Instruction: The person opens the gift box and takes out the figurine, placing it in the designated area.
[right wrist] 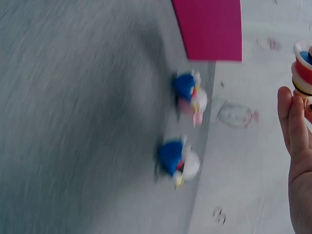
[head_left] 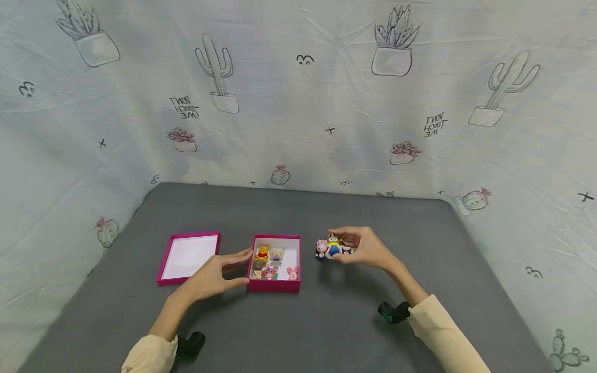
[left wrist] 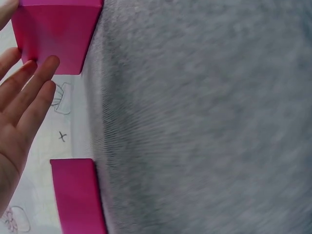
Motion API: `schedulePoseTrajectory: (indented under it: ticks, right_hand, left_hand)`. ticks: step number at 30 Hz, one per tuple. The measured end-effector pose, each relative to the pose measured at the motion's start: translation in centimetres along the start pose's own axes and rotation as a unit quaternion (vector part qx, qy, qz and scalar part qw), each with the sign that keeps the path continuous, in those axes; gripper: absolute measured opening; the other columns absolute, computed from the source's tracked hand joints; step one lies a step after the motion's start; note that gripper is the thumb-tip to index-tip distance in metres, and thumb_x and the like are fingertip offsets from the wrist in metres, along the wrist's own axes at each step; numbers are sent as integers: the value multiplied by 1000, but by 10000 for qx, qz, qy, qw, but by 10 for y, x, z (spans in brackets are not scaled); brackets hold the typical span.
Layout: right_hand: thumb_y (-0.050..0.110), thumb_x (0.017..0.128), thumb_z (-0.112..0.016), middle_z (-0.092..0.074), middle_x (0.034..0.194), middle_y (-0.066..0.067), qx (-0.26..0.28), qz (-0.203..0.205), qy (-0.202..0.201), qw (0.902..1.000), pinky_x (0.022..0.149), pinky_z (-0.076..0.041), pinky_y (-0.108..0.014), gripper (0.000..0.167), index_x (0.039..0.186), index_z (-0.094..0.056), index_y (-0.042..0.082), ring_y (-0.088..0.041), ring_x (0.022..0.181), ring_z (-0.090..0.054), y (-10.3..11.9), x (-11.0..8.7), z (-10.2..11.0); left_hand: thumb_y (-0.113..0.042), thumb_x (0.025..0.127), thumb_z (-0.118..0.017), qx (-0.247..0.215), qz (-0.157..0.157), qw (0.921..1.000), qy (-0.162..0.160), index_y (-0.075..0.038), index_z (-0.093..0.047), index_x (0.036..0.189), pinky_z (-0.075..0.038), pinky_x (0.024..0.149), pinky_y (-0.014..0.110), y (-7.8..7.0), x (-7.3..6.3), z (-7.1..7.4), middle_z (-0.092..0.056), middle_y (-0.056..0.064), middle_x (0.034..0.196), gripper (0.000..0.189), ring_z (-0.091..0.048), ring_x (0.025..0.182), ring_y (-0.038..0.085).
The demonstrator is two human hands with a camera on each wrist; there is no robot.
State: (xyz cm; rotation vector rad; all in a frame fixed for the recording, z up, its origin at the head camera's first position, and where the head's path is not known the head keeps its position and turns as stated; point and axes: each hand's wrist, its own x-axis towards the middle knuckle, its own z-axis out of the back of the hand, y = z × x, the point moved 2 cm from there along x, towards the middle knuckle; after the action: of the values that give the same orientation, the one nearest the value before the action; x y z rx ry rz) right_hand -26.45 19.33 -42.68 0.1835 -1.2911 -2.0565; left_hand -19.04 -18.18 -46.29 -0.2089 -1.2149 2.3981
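A pink box (head_left: 274,285) stands open on the table with several small figurines inside, among them a yellow bear figurine (head_left: 263,252) and a pink rabbit figurine (head_left: 293,273). Along its left wall lies my left hand (head_left: 212,274), fingers nearly straight, thumb by the near corner; fingertips (left wrist: 51,63) touch the pink side in the left wrist view. My right hand (head_left: 366,247) pinches a yellow figurine (head_left: 333,247) with goggles and a blue body, right of the box. Beside it is a pink-headed figurine (head_left: 322,247). Two blue-bodied figurines (right wrist: 171,156) stand on the table, blurred, in the right wrist view.
Left of the box lies its pink-rimmed lid (head_left: 188,256), white inside facing up. A grey cloth (head_left: 298,331) covers the table. Behind and at the sides hangs a pale curtain (head_left: 289,103) printed with cacti.
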Motion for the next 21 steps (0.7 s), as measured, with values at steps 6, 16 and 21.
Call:
schedulePoseTrajectory:
  ticks: [6,16,21]
  right_hand:
    - [9,76,-81,-61,126,-19,36,-303,-17,9995,92,-52,-34,51,123,-63,0,-29,116,-58,-16,-15,25]
    - [8,76,-81,-60,126,-21,90,-895,-34,9959,90,-52,-25,53,124,-61,-5,-11,109,-61,-40,-36,57]
    - [6,77,-80,-58,126,-24,297,-1052,-70,9940,88,-51,-22,55,125,-58,-9,-5,107,-61,-52,-47,70]
  left_hand:
    - [-32,79,-79,209,-21,9997,127,-7,-49,140,-47,97,41,-4,2,4,-42,9,146,73,-45,130,27]
    - [-31,78,-80,439,142,9986,253,-6,-50,139,-46,98,43,-7,4,8,-43,11,145,73,-45,130,30]
    - [-32,78,-80,446,150,9985,266,-7,-49,140,-46,98,44,-6,5,7,-43,11,145,73,-45,131,30]
